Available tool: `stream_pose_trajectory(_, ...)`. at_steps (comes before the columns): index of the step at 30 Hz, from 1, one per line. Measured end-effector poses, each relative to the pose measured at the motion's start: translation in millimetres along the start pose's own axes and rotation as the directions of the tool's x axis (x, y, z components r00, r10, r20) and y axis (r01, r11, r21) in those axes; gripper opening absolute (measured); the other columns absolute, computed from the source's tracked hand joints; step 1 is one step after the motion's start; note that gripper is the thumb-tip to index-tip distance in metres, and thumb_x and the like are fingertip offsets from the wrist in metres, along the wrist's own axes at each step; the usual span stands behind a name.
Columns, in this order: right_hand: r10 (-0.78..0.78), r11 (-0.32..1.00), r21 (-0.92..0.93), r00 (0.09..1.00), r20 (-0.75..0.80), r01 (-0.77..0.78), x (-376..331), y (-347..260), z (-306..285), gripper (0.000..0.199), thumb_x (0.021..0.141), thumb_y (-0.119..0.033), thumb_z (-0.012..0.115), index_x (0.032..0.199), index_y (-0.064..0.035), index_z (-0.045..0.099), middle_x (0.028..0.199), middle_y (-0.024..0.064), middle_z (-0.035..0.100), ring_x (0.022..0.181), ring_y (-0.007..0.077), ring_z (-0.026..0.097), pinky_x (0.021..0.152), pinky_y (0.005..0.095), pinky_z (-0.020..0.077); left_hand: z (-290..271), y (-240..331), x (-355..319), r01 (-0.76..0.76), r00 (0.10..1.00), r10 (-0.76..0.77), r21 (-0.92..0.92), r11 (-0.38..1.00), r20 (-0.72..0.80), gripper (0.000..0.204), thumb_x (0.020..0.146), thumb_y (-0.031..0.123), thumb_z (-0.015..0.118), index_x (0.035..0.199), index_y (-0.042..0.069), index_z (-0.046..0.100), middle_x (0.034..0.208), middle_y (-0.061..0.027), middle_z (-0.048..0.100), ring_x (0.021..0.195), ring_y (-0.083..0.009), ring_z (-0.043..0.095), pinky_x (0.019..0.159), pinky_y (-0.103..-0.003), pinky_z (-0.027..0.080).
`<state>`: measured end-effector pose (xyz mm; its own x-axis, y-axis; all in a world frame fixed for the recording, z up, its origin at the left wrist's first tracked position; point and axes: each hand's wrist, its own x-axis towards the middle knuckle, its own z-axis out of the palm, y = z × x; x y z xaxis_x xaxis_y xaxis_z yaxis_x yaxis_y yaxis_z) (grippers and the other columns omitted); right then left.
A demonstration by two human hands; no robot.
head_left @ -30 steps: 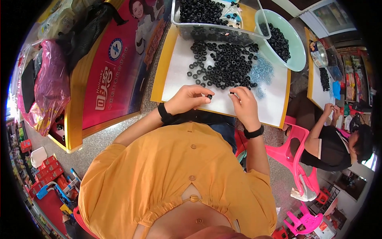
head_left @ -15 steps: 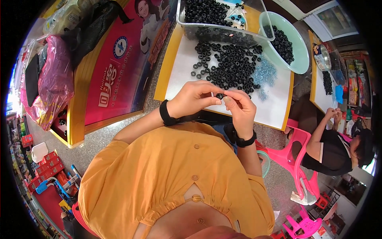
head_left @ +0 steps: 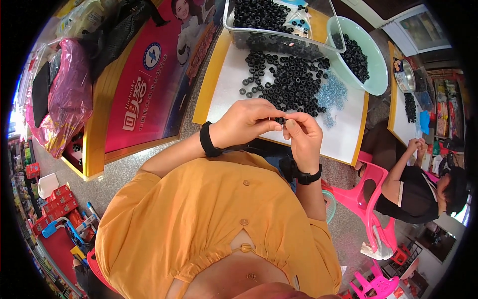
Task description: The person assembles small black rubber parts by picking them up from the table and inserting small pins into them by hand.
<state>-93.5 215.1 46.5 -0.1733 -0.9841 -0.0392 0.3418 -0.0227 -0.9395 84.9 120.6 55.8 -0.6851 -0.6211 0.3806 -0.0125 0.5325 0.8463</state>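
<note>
At centre, the left hand (head_left: 249, 121) pinches a black bead (head_left: 280, 120); the right hand (head_left: 305, 138) adjoins, its grip impossible to tell.

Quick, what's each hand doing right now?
Left hand: closed, pinching what looks like a small black ring.
Right hand: fingers bent beside it; can't tell if holding anything.

Nearest tabletop (head_left: 343, 142): one box (head_left: 244, 40), one bowl (head_left: 376, 74), two bead heaps (head_left: 286, 82) (head_left: 332, 93).

Black rings (head_left: 291, 79) smooth, plastic-looking; clear box (head_left: 249, 39) glossy plastic; shirt (head_left: 194, 214) matt, creased cloth.
</note>
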Motion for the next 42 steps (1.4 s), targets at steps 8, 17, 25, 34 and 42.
stream_pose_trajectory(8, 0.282, 0.904, 0.275, 0.940, 0.191, -0.327, 5.4, 4.1, -10.7, 0.024, 0.097, -0.019, 0.062, 0.110, 0.0015, 0.062, 0.085, 0.0050, 0.062, 0.070, 0.0112, 0.056, 0.062, 0.0235, 0.0437, -3.5, 2.5, 5.9, -0.182, 0.983, 0.183, 0.081, 0.980, 0.001, 0.033, 0.076, 0.007, 0.079, 0.108, 0.005, 0.072, 0.087, -0.0080, 0.064, 0.075, -0.0229, 0.064, 0.067, -0.032, 0.053)
stream_pose_trajectory(17, 0.303, 0.908, 0.199, 0.907, 0.294, -0.368, -1.4, 11.2, -6.6, 0.038, 0.100, -0.031, 0.056, 0.115, 0.0031, 0.059, 0.088, 0.0034, 0.061, 0.072, 0.0102, 0.052, 0.063, 0.0224, 0.0410, -2.3, -5.2, 8.6, -0.210, 0.970, 0.194, 0.106, 0.972, 0.145, 0.024, 0.074, 0.007, 0.078, 0.096, 0.004, 0.069, 0.082, -0.0062, 0.058, 0.072, -0.0239, 0.062, 0.061, -0.033, 0.052)
stream_pose_trajectory(25, 0.286, 0.901, 0.244, 0.915, 0.287, -0.358, -7.9, 16.9, -11.6, 0.040, 0.103, -0.028, 0.050, 0.126, 0.0049, 0.054, 0.096, 0.0059, 0.061, 0.080, 0.0130, 0.056, 0.072, 0.0269, 0.0464, -0.1, -4.8, 6.3, -0.131, 0.977, 0.103, 0.149, 0.980, 0.185, 0.023, 0.079, 0.012, 0.073, 0.101, 0.007, 0.071, 0.088, -0.0065, 0.060, 0.079, -0.0250, 0.062, 0.067, -0.035, 0.052)
stream_pose_trajectory(34, 0.281, 0.829, 0.422, 0.926, 0.254, -0.367, -14.7, 31.7, -1.8, 0.035, 0.105, -0.028, 0.047, 0.114, 0.0040, 0.057, 0.090, 0.0060, 0.059, 0.076, 0.0122, 0.054, 0.067, 0.0257, 0.0443, -1.1, 0.3, 1.5, -0.089, 0.987, 0.075, 0.091, 0.992, 0.141, 0.017, 0.081, 0.015, 0.074, 0.097, 0.009, 0.073, 0.092, -0.0069, 0.060, 0.083, -0.0240, 0.062, 0.070, -0.033, 0.052)
stream_pose_trajectory(42, 0.474, 0.639, 0.607, 0.863, 0.174, -0.473, -10.6, 37.0, 1.9, 0.027, 0.105, -0.027, 0.045, 0.107, -0.0028, 0.055, 0.079, -0.0001, 0.051, 0.058, 0.0061, 0.042, 0.051, 0.0188, 0.0332, 9.3, -27.1, -11.6, 0.058, 0.994, -0.060, 0.016, 0.998, 0.092, 0.020, 0.084, 0.018, 0.074, 0.102, 0.011, 0.074, 0.098, -0.0066, 0.061, 0.083, -0.0200, 0.062, 0.070, -0.031, 0.052)
